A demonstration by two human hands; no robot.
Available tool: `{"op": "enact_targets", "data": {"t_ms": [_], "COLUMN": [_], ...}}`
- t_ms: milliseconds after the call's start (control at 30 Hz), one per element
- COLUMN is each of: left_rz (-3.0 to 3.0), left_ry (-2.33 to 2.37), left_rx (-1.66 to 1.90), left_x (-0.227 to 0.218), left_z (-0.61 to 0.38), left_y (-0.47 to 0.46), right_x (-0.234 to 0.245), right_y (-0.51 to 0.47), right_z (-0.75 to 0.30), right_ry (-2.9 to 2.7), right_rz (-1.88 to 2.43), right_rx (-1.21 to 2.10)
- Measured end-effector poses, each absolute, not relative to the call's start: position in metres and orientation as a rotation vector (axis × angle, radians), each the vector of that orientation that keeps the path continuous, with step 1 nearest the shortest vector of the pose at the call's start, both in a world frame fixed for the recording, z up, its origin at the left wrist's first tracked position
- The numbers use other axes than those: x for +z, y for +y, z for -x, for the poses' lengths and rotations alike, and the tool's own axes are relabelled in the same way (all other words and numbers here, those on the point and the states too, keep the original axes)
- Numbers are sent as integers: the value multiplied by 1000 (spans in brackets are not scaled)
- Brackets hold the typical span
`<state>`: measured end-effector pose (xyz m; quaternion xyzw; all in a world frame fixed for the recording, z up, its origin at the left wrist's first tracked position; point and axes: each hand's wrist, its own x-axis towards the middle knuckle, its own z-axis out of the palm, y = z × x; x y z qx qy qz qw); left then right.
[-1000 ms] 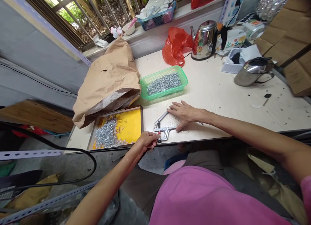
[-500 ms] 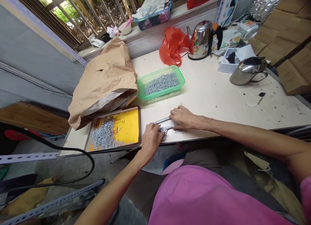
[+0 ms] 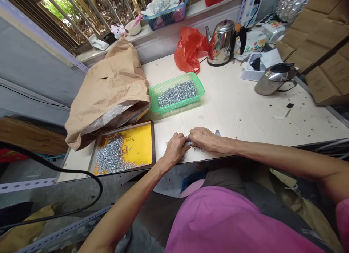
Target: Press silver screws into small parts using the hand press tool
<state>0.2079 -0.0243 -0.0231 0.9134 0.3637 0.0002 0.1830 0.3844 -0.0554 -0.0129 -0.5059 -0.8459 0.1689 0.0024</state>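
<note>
At the table's front edge both hands are close together, working on a grey metal part (image 3: 217, 133) made of narrow strips. Most of it is hidden beneath my fingers; a grey end shows past my right wrist. My left hand (image 3: 176, 147) has its fingers curled over the left end of the part. My right hand (image 3: 201, 138) is closed over its middle, thumb side towards the left hand. To the left lies a shallow tray (image 3: 153, 142) with a yellow lining and a heap of small silver screws (image 3: 110, 154). Beyond, a green basket (image 3: 177, 109) holds more screws (image 3: 178, 94).
A large brown paper bag (image 3: 109, 82) lies left behind the tray. At the back are a red plastic bag (image 3: 188, 51) and a kettle (image 3: 221, 45). A metal jug (image 3: 274, 80) and a white basket (image 3: 251, 72) stand right. Cardboard boxes (image 3: 327, 45) are stacked far right.
The two hands have drawn together over the metal part. Its strips and curved piece, visible between the hands before, are now mostly covered. The view has shifted slightly.
</note>
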Motion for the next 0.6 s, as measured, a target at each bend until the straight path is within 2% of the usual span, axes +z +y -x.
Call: {"op": "enact_targets", "data": {"t_ms": [133, 233, 467, 600], "left_rz": [-2581, -2602, -2651, -2616], "left_ry": [1038, 1046, 1075, 993], "left_rx": [2, 41, 430, 472], "left_x": [-21, -23, -53, -66], "left_z": [-210, -207, -205, -214], "left_y": [-27, -28, -60, -84], "right_x": [-11, -13, -18, -26], "right_y": [-58, -54, -18, 9], "right_z": [-382, -385, -409, -410], "right_ry": [-2660, -2645, -2686, -2619], "right_rz": [1614, 1621, 1515, 1570], "right_rx": [574, 480, 387, 276]}}
